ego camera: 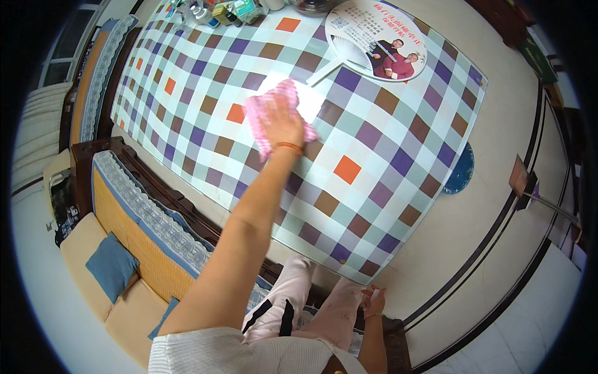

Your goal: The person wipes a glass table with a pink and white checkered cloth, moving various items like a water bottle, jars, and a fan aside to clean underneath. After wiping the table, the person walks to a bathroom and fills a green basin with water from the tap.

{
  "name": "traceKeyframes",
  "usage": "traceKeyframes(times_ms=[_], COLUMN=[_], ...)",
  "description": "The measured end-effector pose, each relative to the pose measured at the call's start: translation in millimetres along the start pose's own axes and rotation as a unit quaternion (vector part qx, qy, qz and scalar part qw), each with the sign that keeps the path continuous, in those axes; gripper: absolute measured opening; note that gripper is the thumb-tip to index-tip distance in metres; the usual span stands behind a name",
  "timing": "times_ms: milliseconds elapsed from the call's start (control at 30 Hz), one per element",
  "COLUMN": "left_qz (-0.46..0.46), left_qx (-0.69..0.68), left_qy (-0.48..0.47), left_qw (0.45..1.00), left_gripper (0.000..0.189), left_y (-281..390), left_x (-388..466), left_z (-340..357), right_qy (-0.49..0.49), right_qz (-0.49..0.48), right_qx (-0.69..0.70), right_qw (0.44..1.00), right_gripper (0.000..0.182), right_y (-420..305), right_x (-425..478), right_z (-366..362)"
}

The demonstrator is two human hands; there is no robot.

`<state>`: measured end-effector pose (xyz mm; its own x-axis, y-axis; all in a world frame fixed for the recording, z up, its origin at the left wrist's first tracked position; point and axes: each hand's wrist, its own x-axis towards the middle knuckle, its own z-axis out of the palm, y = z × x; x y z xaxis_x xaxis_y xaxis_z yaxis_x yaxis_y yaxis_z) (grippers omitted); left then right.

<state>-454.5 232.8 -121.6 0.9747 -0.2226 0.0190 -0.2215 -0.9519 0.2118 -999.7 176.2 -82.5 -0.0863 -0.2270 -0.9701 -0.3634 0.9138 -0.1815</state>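
Observation:
My left hand (281, 122) lies spread over a crumpled pink-and-white cloth (256, 135), pressing it on the table with the checked cover (299, 196). An orange-red band circles that wrist. Beyond the cloth, to its upper right, a white plastic hand fan (355, 37) lies flat, its handle pointing towards the cloth; it bears writing and a picture of two people. Low beside the table's near corner is my right hand (373, 300), fingers curled, with a small white object (375, 294) that looks held between them. A bracelet is on its wrist.
Small bottles (203, 16), boxes and a green-and-white packet (246, 9) crowd the far table edge, near a dark round container (313, 5). A blue round stool (460, 173) stands partly under the table's right side. Wooden seats with cushions (112, 266) line the left.

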Motion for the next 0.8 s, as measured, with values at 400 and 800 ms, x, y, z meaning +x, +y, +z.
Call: traceKeyframes(times_ms=[400, 800], left_qz=[0.430, -0.089], left_qx=[-0.117, 0.124], left_qy=[-0.226, 0.046], left_qw=[0.866, 0.987], left_gripper=[0.055, 0.054], left_y=[95, -80], left_x=[-67, 46], left_z=[-10, -21], right_qy=[0.067, 0.127], right_qz=[-0.024, -0.207], right_qx=[0.000, -0.083], right_qw=[0.997, 0.967], right_gripper=[0.051, 0.022], right_y=[-15, -40], right_x=[-45, -39], right_z=[43, 26])
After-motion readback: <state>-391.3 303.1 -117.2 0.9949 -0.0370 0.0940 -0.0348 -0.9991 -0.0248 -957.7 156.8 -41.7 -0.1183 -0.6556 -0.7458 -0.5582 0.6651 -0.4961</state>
